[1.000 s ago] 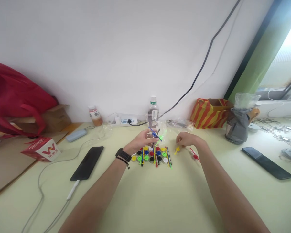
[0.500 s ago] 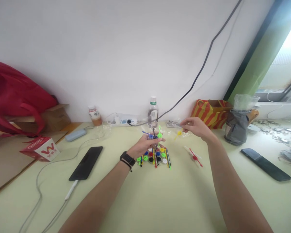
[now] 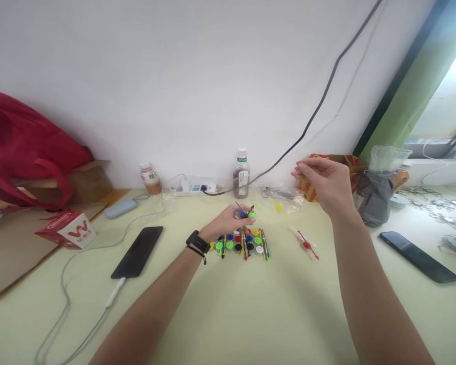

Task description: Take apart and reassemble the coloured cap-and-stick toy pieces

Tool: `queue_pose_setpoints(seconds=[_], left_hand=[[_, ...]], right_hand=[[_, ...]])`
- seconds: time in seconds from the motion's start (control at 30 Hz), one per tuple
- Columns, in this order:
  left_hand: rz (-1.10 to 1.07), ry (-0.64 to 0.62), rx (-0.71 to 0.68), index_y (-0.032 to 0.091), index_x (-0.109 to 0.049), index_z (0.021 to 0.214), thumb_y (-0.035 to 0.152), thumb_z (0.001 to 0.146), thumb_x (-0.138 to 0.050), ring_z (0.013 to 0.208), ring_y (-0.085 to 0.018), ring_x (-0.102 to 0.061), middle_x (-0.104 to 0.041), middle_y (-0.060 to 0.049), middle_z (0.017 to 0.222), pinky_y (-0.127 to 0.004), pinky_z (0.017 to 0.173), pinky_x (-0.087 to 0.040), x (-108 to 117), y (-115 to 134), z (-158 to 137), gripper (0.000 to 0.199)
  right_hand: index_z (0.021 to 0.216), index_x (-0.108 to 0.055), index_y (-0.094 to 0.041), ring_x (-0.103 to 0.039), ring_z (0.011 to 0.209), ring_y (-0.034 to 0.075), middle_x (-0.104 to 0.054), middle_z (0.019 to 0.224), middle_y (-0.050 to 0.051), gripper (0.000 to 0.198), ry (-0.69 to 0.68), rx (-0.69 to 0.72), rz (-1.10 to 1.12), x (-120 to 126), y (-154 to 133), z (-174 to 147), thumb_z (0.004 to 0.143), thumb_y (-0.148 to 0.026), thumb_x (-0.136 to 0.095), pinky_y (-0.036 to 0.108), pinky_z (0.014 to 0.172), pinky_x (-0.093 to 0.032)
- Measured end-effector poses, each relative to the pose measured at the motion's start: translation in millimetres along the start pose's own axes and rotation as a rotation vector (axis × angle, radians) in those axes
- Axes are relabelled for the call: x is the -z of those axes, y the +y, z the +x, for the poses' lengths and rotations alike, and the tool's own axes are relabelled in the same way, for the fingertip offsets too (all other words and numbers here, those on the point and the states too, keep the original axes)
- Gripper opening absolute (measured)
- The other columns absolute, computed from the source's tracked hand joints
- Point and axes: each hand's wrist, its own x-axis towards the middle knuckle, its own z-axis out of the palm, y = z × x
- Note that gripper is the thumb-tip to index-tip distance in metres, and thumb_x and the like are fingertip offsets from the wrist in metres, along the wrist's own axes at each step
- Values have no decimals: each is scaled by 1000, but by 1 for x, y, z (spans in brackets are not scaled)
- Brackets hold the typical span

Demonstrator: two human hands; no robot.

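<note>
Here's the left hand (image 3: 225, 224), out over the middle of the surface (image 3: 281, 304), thumb and fingers clamped on a small bunch of spinners, with a blue spinner (image 3: 242, 214) and a green spinner (image 3: 251, 216) poking out at the fingertips. A watch (image 3: 199, 243) sits on that wrist. Just below, partly covered by the hand, it's a bright block of discs (image 3: 230, 244), lined up in rows, with arrows (image 3: 244, 246) lying in bundles between them (red, yellow, green and black all in the mix).

Over to the right hand (image 3: 325, 185): it's up high, in front of the striped bag (image 3: 308, 191) by the far edge, fingertips bunched close; whether they pinch anything, I cannot tell. Between the two hands there's a yellow piece (image 3: 278, 207), blurred, near the clear wrapper (image 3: 291, 195) towards the far edge. Closer in, a red arrow (image 3: 307, 245) lies on the surface, crossing a white one.

A bottle (image 3: 243, 177) stands at the far edge, a black phone (image 3: 138, 253) lies towards the left edge, a second phone (image 3: 418, 256) towards the right.
</note>
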Motion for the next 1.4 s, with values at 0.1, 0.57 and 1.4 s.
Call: queue_pose_setpoints(seconds=[0.1, 0.57, 1.4], left_hand=[[53, 34, 22, 17, -66, 123, 43, 74, -85, 63, -17, -68, -71, -5, 79, -24, 54, -48, 2, -4, 2, 59], [76, 50, -14, 16, -67, 126, 46, 72, -87, 58, -13, -58, -62, 1, 69, -22, 51, -42, 8, -6, 1, 65], [-11, 83, -52, 11, -74, 100, 38, 60, -95, 67, -17, -67, -72, -7, 81, -27, 61, -54, 9, -13, 4, 53]], right_hand=[[94, -75, -21, -73, 82, 25, -76, 91, 8, 25, -192, -4, -277, 2, 6, 1, 86, -44, -71, 41, 78, -61], [97, -71, -18, -72, 73, 19, -76, 89, 8, 31, -1082, -543, -605, -27, 103, -19, 79, -44, -75, 26, 63, -53], [84, -60, -22, -69, 88, 19, -71, 88, 3, 26, -251, -324, 170, -21, 49, 0, 77, -41, -76, 34, 84, -59]])
